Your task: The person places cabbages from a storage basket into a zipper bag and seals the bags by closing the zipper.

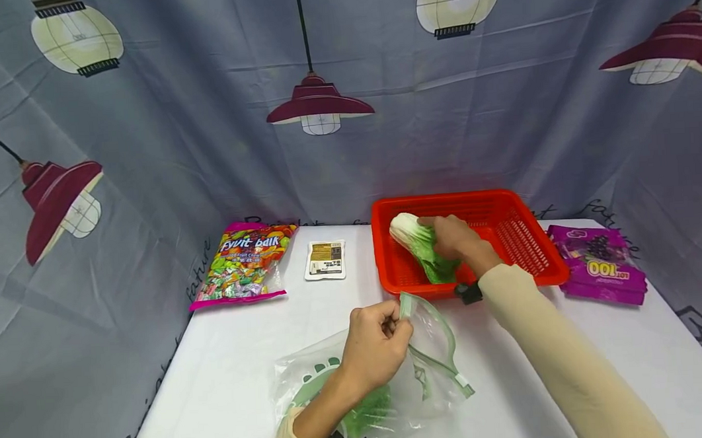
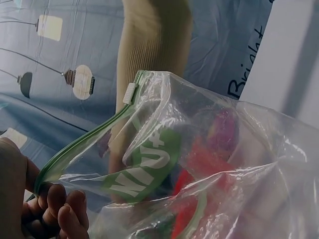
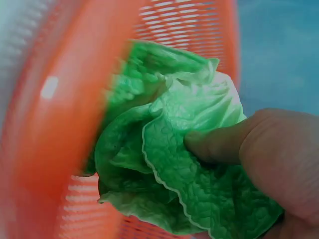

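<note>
My left hand [image 1: 376, 342] pinches the green-edged rim of a clear slider zip bag [image 1: 438, 347]; its mouth gapes toward the right. In the left wrist view, the bag [image 2: 254, 164] shows green-and-white printing and a white slider. Something leafy and green [image 1: 368, 410] shows inside the bag, partly hidden by my left forearm. My right hand [image 1: 454, 237] grips a napa cabbage [image 1: 414, 235] in the red basket [image 1: 383, 263]. In the right wrist view, my thumb presses into the leaves of the cabbage [image 3: 174, 134], while most of the other fingers are hidden.
A bag of fruit candy [image 1: 243, 264] lies at the back left. To its right is a small white packet with a gold label [image 1: 325, 260]. A purple package [image 1: 600, 265] stands right of the basket. Patterned grey cloth [image 1: 348, 159] hangs behind the white table [image 1: 228, 377].
</note>
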Demonstrator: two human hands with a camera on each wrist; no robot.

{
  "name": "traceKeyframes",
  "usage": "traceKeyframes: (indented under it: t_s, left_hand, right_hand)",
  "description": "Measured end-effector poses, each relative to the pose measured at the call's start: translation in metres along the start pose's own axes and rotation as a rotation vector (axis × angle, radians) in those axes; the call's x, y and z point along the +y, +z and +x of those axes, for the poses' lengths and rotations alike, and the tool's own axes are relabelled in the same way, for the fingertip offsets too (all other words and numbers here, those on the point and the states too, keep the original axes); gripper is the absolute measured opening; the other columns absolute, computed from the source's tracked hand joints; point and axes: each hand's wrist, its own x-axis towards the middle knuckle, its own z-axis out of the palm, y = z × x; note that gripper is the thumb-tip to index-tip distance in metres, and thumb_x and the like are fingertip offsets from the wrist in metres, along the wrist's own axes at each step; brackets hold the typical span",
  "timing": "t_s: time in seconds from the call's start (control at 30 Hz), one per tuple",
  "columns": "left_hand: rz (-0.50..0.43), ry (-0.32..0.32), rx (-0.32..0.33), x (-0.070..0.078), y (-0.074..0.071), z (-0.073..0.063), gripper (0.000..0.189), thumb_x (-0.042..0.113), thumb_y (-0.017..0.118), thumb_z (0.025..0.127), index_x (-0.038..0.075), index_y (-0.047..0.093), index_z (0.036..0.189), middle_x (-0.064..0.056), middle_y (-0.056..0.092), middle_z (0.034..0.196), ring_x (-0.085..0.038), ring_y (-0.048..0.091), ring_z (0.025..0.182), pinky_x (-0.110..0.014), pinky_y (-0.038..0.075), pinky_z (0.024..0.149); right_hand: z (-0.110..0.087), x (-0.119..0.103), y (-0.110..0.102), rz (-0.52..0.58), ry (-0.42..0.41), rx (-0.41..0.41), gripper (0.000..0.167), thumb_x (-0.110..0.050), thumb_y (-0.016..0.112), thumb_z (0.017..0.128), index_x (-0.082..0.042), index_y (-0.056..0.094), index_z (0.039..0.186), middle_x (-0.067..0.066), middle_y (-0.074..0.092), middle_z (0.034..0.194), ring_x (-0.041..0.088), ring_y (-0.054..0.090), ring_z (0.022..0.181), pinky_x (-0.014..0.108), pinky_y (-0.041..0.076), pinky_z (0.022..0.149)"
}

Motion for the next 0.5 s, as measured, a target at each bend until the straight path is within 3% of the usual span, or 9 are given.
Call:
traceKeyframes:
  t_s: [0.17,0.27,0.37,0.5]
  left_hand:
    - [-0.018,-0.013,0.006,-0.003,-0.002,0.001,0.030,-0.003,0.054,0.075,0.016,0.040,0.056,0.012,0.032,0.048,0.002,0.029,0.044,-0.016,0.021,0.040]
    - [-0.031,-0.024,-0.001,-0.004,-0.003,0.000,0.030,-0.003,0.054,0.075,0.015,0.042,0.056,0.013,0.033,0.048,0.002,0.030,0.044,-0.016,0.022,0.039]
    - [-0.071,-0.038,-0.002,-0.004,-0.006,0.000,0.030,-0.005,0.054,0.076,0.015,0.043,0.056,0.013,0.036,0.047,0.001,0.032,0.042,-0.016,0.023,0.038]
    - [-0.131,-0.048,0.015,-0.003,-0.010,0.000,0.030,-0.006,0.054,0.078,0.014,0.045,0.057,0.011,0.040,0.046,-0.001,0.035,0.040,-0.017,0.025,0.036]
  right_hand:
    - [-0.032,0.000,-0.043,-0.028,-0.182,0.144,0.065,0.003,0.062,0.081,-0.012,0.050,0.143,0.025,0.064,0.110,0.028,0.052,0.068,0.036,0.044,0.053]
    - [-0.061,-0.002,-0.071,-0.032,-0.276,0.185,0.063,0.002,0.067,0.082,-0.014,0.052,0.141,0.020,0.066,0.108,0.026,0.054,0.068,0.036,0.045,0.055]
    - [-0.091,-0.006,-0.092,-0.010,-0.348,0.147,0.064,0.000,0.071,0.083,-0.018,0.053,0.142,0.011,0.066,0.111,0.020,0.053,0.070,0.034,0.045,0.058]
    - [-0.126,-0.014,-0.107,0.026,-0.391,0.005,0.064,-0.002,0.075,0.082,-0.024,0.056,0.139,-0.002,0.063,0.120,0.013,0.057,0.086,0.031,0.051,0.070]
